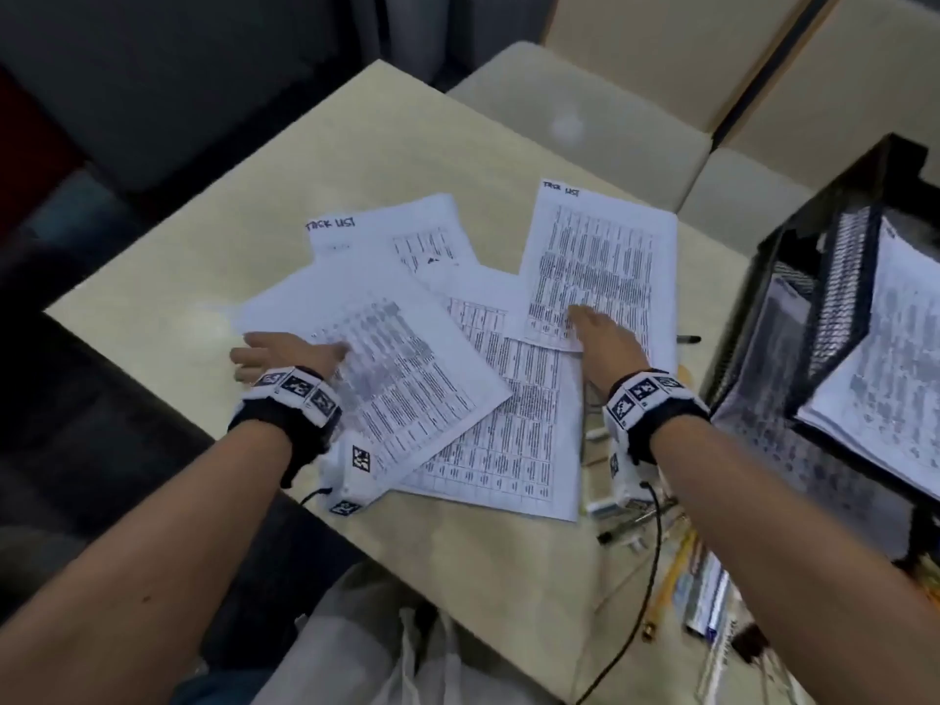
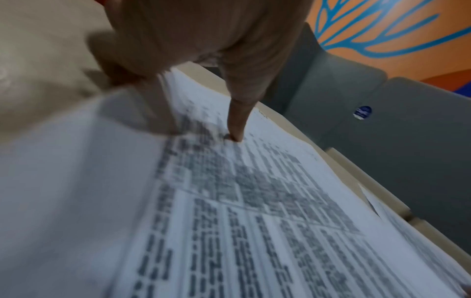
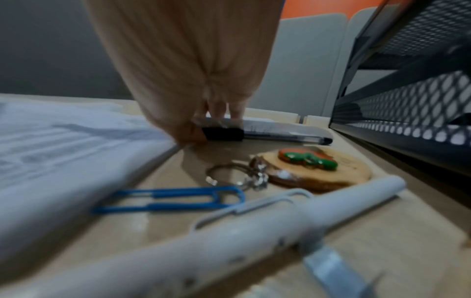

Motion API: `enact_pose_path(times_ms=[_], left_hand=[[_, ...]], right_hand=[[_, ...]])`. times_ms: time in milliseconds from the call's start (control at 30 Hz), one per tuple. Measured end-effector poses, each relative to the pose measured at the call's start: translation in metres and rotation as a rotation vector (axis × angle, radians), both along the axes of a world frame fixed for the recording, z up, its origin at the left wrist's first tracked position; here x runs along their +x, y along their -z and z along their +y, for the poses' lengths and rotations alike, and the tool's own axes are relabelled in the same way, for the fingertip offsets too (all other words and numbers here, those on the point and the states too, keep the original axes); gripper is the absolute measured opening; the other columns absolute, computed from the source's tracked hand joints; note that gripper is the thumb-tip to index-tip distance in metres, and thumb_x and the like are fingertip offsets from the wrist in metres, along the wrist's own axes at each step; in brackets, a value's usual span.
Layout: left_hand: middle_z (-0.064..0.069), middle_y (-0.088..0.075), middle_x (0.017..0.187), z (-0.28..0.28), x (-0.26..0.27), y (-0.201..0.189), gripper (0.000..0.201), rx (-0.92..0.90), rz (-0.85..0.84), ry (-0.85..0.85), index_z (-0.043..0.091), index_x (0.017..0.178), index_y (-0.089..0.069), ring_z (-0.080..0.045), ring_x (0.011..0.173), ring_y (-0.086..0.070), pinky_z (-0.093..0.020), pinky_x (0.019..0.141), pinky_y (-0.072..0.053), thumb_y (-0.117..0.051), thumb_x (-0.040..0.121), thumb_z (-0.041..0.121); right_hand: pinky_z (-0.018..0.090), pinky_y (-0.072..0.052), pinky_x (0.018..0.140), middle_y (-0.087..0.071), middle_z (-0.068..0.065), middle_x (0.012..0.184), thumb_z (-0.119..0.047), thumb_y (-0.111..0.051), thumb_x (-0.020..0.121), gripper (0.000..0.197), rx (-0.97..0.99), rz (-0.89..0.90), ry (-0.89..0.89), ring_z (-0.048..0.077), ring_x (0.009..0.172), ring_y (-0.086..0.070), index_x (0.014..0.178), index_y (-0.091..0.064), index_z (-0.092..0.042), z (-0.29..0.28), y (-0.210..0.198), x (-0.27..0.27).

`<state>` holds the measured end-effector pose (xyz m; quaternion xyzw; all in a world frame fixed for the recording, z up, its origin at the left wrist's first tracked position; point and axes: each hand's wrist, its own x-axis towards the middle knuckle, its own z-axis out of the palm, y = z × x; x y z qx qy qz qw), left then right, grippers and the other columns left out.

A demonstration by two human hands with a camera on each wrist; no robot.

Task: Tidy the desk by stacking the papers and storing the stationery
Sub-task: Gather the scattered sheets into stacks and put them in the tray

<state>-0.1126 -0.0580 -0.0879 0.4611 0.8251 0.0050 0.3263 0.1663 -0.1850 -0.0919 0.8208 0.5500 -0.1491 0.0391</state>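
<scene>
Left hand (image 1: pixel 285 354): fingers (image 1: pixel 252 351) under the left edge of the nearest white printed sheet (image 1: pixel 407 379), thumb on top, pinching. Right hand (image 1: pixel 608 343): fingers straight, flat on the far-right printed sheet (image 1: pixel 600 246). Sheets overlap mid beige surface (image 1: pixel 178 277). Clear pen (image 3: pixel 280 133), blue paper clip (image 3: pixel 168 198), wooden keyring (image 3: pixel 313 169) fill the strip beside the black mesh tray (image 1: pixel 839 256).

Mesh rack (image 1: pixel 839 267) close on right.

Wooden keyring (image 3: pixel 331 175), beige chairs (image 1: pixel 585 124), orange-and-blue wall (image 2: pixel 382 30)
</scene>
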Motion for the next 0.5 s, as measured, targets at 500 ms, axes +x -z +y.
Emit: enact_pose_path(times_ms=[500], left_hand=[[-0.025, -0.052, 0.134, 0.062, 0.033, 0.001, 0.044, 0.148, -0.414, 0.313, -0.006, 0.125, -0.055, -0.038, 0.123, -0.049, -0.039, 0.104, -0.039, -0.040, 0.097, 0.024]], right_hand=[[0.042, -0.036, 0.109, -0.055, 0.011, 0.134, -0.007, -0.053, 0.089, 0.041, 0.134, 0.524, -0.146, 0.027, 0.124, -0.049, 0.130, -0.052, -0.010, 0.001, -0.018, -0.140]])
